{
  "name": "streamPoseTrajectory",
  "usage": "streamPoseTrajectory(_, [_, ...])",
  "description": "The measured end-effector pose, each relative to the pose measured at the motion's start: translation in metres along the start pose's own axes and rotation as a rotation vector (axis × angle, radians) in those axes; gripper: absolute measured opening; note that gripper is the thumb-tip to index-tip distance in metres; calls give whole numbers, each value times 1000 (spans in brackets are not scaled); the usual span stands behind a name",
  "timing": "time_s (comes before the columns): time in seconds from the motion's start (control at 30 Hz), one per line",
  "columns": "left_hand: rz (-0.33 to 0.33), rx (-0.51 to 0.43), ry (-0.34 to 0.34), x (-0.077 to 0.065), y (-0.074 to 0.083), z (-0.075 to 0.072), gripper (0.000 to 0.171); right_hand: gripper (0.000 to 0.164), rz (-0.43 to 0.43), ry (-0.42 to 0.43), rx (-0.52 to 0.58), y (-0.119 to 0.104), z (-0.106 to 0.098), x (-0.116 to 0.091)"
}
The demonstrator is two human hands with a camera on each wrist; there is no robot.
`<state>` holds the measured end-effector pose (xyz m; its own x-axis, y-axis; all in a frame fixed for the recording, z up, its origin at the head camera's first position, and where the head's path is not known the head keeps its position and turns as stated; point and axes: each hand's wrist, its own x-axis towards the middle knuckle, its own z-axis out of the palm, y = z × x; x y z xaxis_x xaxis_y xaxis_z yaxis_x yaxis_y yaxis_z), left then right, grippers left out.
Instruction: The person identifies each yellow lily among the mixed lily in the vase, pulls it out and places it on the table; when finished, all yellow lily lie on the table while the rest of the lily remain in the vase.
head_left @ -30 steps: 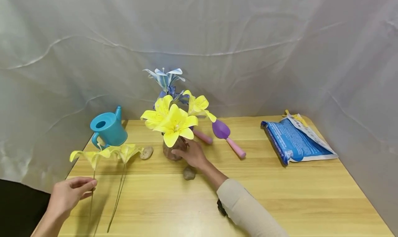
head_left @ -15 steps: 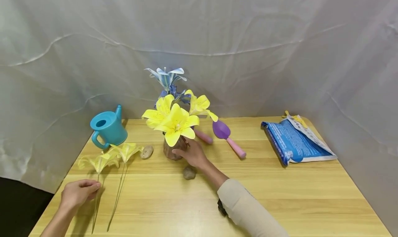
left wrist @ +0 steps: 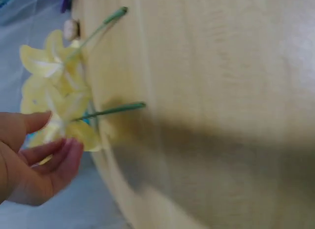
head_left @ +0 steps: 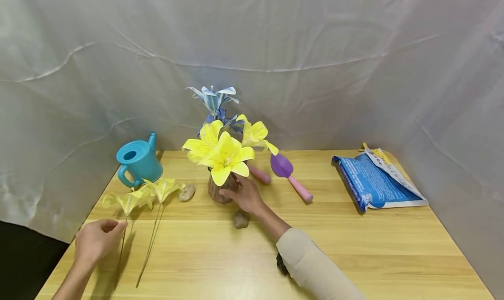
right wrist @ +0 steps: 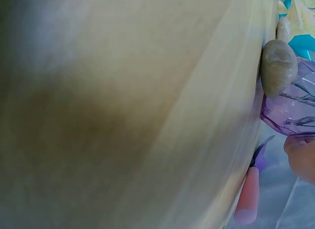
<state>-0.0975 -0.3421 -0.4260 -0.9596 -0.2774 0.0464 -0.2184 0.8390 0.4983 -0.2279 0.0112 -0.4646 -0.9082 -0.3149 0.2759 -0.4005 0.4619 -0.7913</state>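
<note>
My left hand (head_left: 97,241) is beside the stem of a yellow artificial lily (head_left: 130,202) lying at the table's left. In the left wrist view, that hand (left wrist: 42,157) shows thumb and fingertips apart, overlapping the lily's bloom. A second yellow lily (head_left: 161,190) lies just right of it. My right hand (head_left: 246,195) grips the side of a faceted, see-through vase (head_left: 216,192), which appears purple in the right wrist view. Yellow lilies (head_left: 226,155) and blue flowers (head_left: 214,101) stand in this vase; the blooms hide its mouth.
A blue watering can (head_left: 139,162) stands at back left. One pale stone (head_left: 187,192) lies left of the vase, a brown stone (head_left: 240,220) in front. Behind the right hand are a pink handle (head_left: 260,174) and a purple trowel (head_left: 281,165). A blue-and-white bag (head_left: 378,182) lies right.
My left hand has moved slightly right and lowered the lily to the table, then parted its fingers from the stem. My right hand stays on the vase.
</note>
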Motion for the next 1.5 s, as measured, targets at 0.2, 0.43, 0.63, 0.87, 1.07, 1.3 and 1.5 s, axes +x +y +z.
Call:
streamPoseTrajectory(0.2, [204, 25, 212, -15, 40, 2, 24, 70, 1, -2, 5, 1, 2, 0])
streamPoseTrajectory(0.43, [310, -412, 234, 0, 70, 36, 19, 67, 8, -16, 31, 1, 2, 0])
streamPoseTrajectory(0.63, [361, -846, 218, 21, 108, 86, 28, 68, -3, -16, 28, 1, 1, 2])
streamPoseTrajectory(0.87, [397, -1050, 344, 10, 208, 84, 19, 66, 5, 2, 6, 1, 0, 2])
streamPoseTrajectory(1.07, [301, -989, 508, 12, 236, 96, 10, 64, -25, 35, -57, 1, 1, 1])
streamPoseTrajectory(1.3, [320, -1005, 557, 24, 235, 120, 13, 40, -45, 35, -67, 3, 1, 1])
streamPoseTrajectory(1.5, [331, -910, 619, 32, 231, 132, 8, 60, 5, 39, -76, 1, 0, 0])
